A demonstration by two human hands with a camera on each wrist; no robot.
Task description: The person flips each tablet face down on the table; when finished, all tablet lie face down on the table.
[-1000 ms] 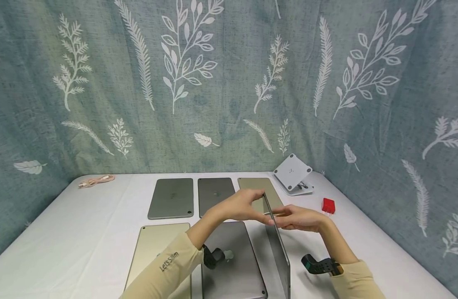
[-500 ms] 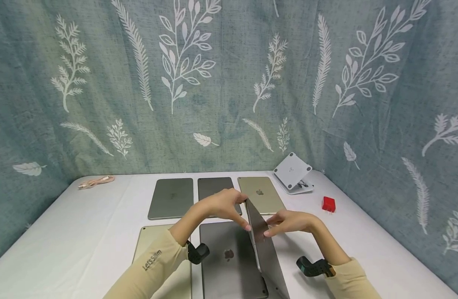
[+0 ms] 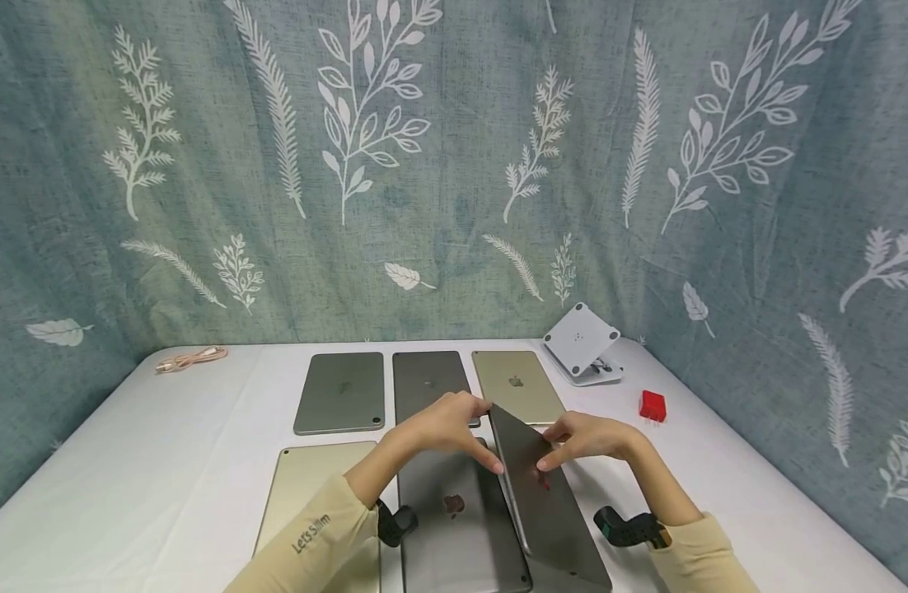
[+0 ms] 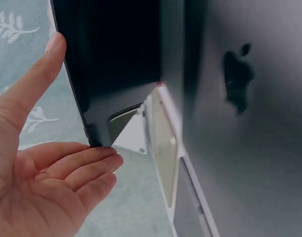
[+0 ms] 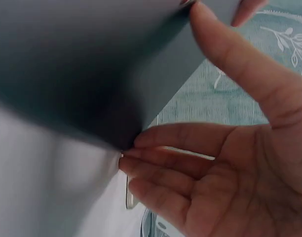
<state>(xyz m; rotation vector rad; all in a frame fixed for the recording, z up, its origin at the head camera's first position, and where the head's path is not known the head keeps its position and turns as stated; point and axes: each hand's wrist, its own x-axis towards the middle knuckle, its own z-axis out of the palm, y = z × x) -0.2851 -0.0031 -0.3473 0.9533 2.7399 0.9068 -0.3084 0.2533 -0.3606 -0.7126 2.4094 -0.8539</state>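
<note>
A dark grey tablet [image 3: 554, 511] is held between both hands, tilted, back side up, with its left long edge raised. In the left wrist view its dark glossy screen [image 4: 111, 54] faces me. My left hand [image 3: 450, 428] grips it at the far left corner, thumb along the long edge and fingers at the short edge. My right hand [image 3: 587, 441] holds the far right corner, thumb on the back and fingertips underneath, as the right wrist view shows. Just left of it lies another grey tablet [image 3: 454, 535] with an apple logo, flat on the white table [image 3: 165, 494].
A dark greenish tablet [image 3: 340, 391], a dark grey tablet [image 3: 428, 379] and a gold tablet [image 3: 515, 380] lie in a back row. Another gold tablet [image 3: 316, 486] is partly under the left sleeve. Back right stand a silver stand [image 3: 582, 342] and a red charger [image 3: 652, 405]; a coiled cable [image 3: 190, 359] lies back left.
The held tablet has gone from nearly upright, edge-on, to a flatter tilt with its back showing. My left hand moved left and a little down with it; the right thumb shifted onto the back.
</note>
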